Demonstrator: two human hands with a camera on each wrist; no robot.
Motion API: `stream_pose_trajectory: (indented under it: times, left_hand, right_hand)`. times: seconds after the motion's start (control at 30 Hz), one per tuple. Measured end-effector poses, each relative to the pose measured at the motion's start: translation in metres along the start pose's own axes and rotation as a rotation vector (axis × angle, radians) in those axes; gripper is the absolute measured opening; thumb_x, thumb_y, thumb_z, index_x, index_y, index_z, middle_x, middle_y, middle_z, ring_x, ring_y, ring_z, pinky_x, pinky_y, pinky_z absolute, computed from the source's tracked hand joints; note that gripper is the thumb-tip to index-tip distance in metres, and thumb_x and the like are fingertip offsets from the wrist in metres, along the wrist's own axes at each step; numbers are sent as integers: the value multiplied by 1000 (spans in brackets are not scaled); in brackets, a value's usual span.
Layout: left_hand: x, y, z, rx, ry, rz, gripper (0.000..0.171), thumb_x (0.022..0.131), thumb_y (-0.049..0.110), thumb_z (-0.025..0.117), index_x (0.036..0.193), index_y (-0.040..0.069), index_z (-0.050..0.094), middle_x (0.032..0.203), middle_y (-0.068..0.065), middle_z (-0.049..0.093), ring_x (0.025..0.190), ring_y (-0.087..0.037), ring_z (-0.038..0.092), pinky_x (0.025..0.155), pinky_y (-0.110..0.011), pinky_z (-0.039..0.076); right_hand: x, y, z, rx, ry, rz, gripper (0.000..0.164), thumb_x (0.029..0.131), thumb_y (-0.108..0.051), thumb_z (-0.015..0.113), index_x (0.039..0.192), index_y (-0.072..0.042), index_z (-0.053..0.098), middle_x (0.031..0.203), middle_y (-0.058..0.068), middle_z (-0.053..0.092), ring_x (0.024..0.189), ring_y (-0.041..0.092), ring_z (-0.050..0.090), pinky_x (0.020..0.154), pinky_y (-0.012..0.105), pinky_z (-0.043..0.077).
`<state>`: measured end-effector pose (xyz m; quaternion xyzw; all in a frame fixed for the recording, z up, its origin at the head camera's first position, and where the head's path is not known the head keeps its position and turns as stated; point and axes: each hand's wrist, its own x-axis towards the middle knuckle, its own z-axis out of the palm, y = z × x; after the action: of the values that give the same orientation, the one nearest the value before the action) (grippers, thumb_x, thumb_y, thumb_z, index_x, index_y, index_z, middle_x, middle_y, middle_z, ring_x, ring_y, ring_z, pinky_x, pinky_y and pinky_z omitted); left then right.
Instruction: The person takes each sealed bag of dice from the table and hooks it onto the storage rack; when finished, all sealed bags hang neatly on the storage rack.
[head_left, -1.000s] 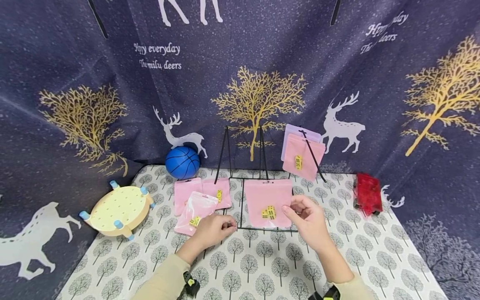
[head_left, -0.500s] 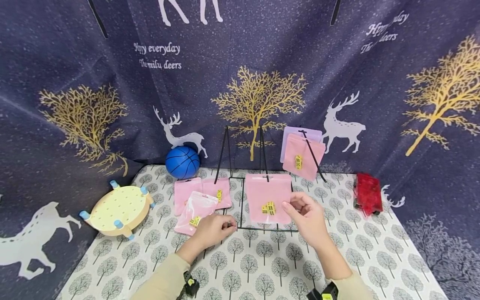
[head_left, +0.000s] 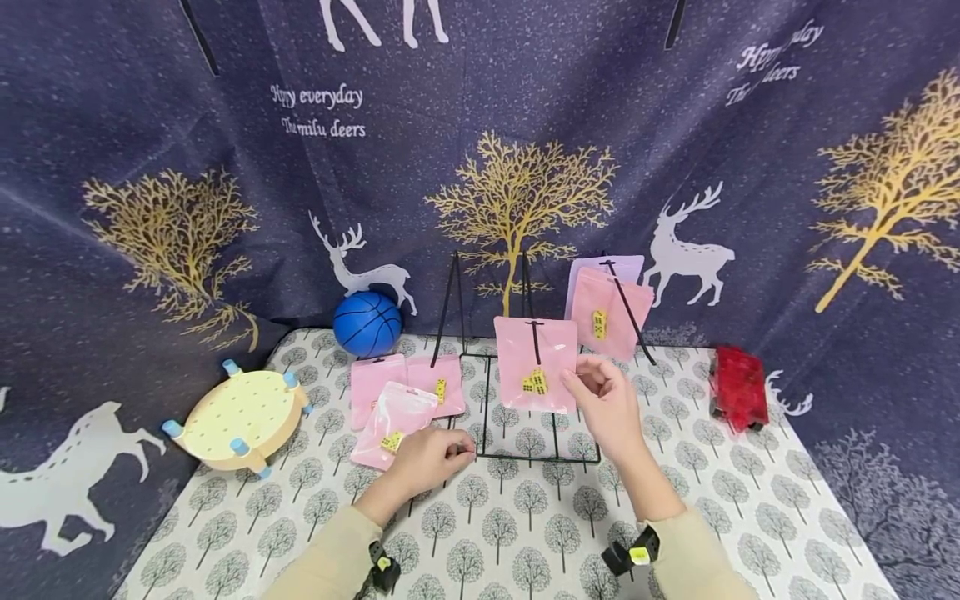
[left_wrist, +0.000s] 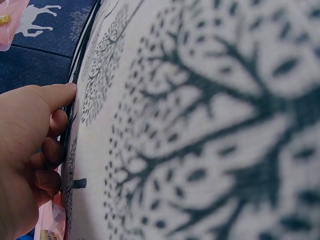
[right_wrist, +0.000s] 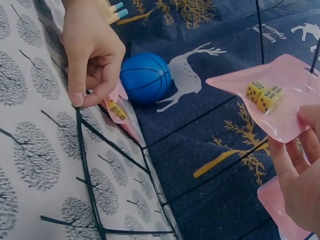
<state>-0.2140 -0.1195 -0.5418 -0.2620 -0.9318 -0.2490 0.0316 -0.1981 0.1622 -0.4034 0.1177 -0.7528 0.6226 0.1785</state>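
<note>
- Since a second ago your right hand has lifted the pink bag from low on the rack's base up to the middle hook, at the centre of the frame; your left hand has not shifted.
- Your right hand pinches the bag's lower right edge, thumb and fingers curled on it; the right wrist view shows the bag held out with yellow dice inside.
- The bag's top slot sits on the middle hook of the black wire rack, and its lower edge hangs above the base wire.
- Your left hand is curled, fingertips pinching the rack's base wire at its front left corner, lower centre-left of the frame; the left wrist view shows the fingers against that wire.
- Just right of the held bag, two more bags hang on the right hook, near but apart from it.
- Left of the rack, three bags lie flat on the tablecloth, the nearest just beside your left hand.
- Behind them a blue ball stands at the cloth's back edge.
- A yellow stool lies tipped at the left edge; a red toy sits at the right edge, well apart from your right hand.
- Open cloth lies in front of the rack, between your forearms.
</note>
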Motion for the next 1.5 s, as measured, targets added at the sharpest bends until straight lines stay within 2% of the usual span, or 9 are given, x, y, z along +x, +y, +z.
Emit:
stream_pose_trajectory:
  times: [0.07,0.13,0.3,0.37,0.5,0.8,1.03,1.3,1.5]
  left_hand:
    - [0,0,0,-2,4,3,7,88,40,66,92,36,69,59,23,49,52,-1,45,45,-24,37]
    - [0,1,1,-2,6,5,6,88,40,67,91,36,69,58,23,48,51,-2,44,44,-24,37]
    - [1,0,1,3,2,-1,4,88,40,67,90,37,68,56,22,47,49,-2,43,42,-24,36]
    - [1,0,1,3,0,-6,4,88,40,66,90,37,68,55,21,47,49,-2,42,41,-24,35]
    - [0,-1,1,3,-3,-14,4,88,41,66,91,38,67,55,21,47,48,-2,42,41,-24,35]
    - [-1,0,1,-2,13,1,5,88,39,67,91,35,69,55,22,47,47,-2,42,39,-24,34]
    - [0,0,0,13,19,4,5,88,40,67,90,35,68,55,22,46,47,-2,41,40,-24,34]
    - [0,3,-3,-3,19,14,11,88,40,66,91,30,70,56,22,47,47,-2,41,40,-24,34]
    - [0,2,-2,2,20,8,11,88,41,66,90,31,70,56,22,47,48,-2,42,40,-24,34]
  right_hand:
    - [6,2,1,-19,18,-4,21,87,-9,70,103,2,63,89,16,69,73,14,64,62,21,50]
    - [12,3,3,-24,38,3,22,86,-10,71,103,1,63,89,16,69,73,14,63,64,20,50]
    - [28,5,9,65,62,56,25,86,-7,70,107,2,62,94,15,68,79,12,64,72,22,51]
    - [34,6,12,95,71,76,26,86,-7,70,108,3,61,95,15,67,78,13,63,70,22,51]
    - [47,8,19,119,102,91,27,86,-4,70,109,5,60,97,18,65,80,15,61,73,21,51]
    - [71,10,34,134,191,161,26,85,-5,70,107,4,62,96,14,67,84,14,61,73,20,51]
    - [90,38,44,140,266,141,23,84,-10,73,103,-2,65,95,12,67,82,15,60,68,19,50]
    - [97,41,48,145,294,134,24,85,-11,72,104,0,65,96,13,67,84,15,61,75,20,50]
    - [97,49,50,117,296,181,24,85,-18,73,102,-3,65,92,8,67,79,12,60,65,19,47]
